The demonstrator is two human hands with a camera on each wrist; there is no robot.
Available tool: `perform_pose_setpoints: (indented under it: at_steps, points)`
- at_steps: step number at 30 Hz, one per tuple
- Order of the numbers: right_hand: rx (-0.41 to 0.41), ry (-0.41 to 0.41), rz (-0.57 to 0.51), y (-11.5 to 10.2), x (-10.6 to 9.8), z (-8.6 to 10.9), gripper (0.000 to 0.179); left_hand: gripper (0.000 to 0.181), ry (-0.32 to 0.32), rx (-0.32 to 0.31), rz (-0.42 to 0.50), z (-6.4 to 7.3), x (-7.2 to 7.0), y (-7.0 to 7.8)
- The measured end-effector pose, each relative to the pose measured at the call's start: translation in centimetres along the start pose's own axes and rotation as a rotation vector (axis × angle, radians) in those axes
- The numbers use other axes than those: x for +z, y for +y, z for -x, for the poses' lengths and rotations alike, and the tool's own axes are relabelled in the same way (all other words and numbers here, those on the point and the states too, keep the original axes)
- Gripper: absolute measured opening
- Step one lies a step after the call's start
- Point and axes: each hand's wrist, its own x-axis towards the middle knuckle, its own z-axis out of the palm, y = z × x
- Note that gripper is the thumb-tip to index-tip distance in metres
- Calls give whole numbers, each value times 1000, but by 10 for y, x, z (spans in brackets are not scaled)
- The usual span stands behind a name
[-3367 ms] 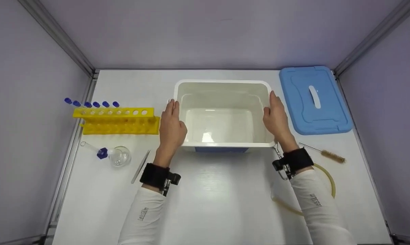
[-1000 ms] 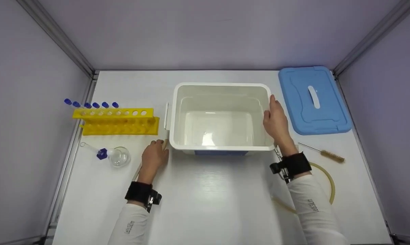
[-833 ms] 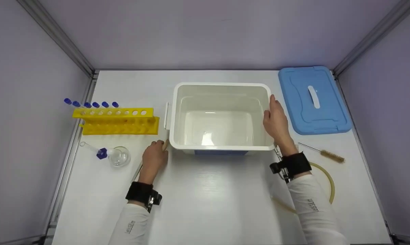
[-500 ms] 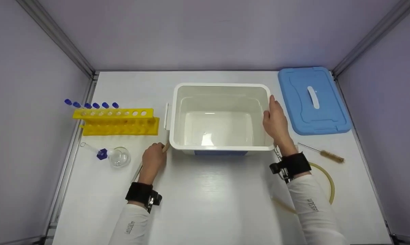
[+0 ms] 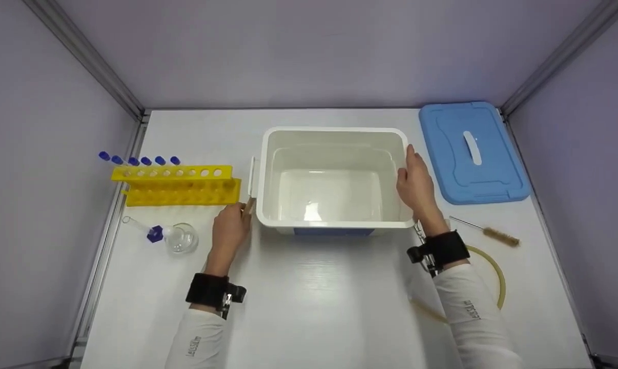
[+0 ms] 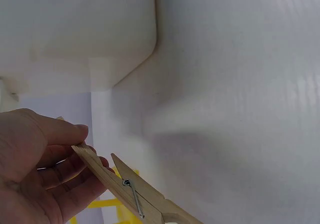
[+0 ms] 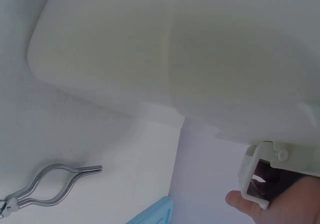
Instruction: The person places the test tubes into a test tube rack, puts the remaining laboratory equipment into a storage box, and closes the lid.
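My left hand (image 5: 229,228) is at the near left corner of a white plastic box (image 5: 334,224), pinching a wooden test tube clamp (image 5: 249,206). In the left wrist view the thumb and fingers hold one leg of the clamp (image 6: 102,170), its metal spring showing near the middle. The right hand (image 5: 416,182) holds the box's right side, thumb at the rim and fingers along the outer wall. From the right wrist, that hand (image 7: 290,204) is seen right behind the white side handle (image 7: 252,171). Nothing lies inside the box.
At left stand a yellow rack (image 5: 173,197) of blue-capped tubes (image 5: 146,161) and a round glass flask (image 5: 181,238). A blue lid (image 5: 455,164), a bottle brush (image 5: 501,236) and a rubber hose (image 5: 496,269) lie at right. Metal tongs (image 7: 55,184) lie beside the box.
The left hand has left the box's left side and taken hold of the wooden clamp, lately shifting slightly away from me. Its arm now covers the tweezers. The right hand stays on the box.
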Motion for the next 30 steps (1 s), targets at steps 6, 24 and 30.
perform_pose_setpoints:
  at_steps: [6, 24, 30]
  points:
    - [-8, 21, 13, 1, 0, 2, 60, 32, 62, 4, 33, -2, -19, 14]
    - [0, 7, 13, 1, 1, 0, 61, 36, 206, 73, 102, -1, -63, 57]
    - [-6, 18, 16, 0, 1, 0, 60, 32, 291, 159, 99, -2, -77, 80]
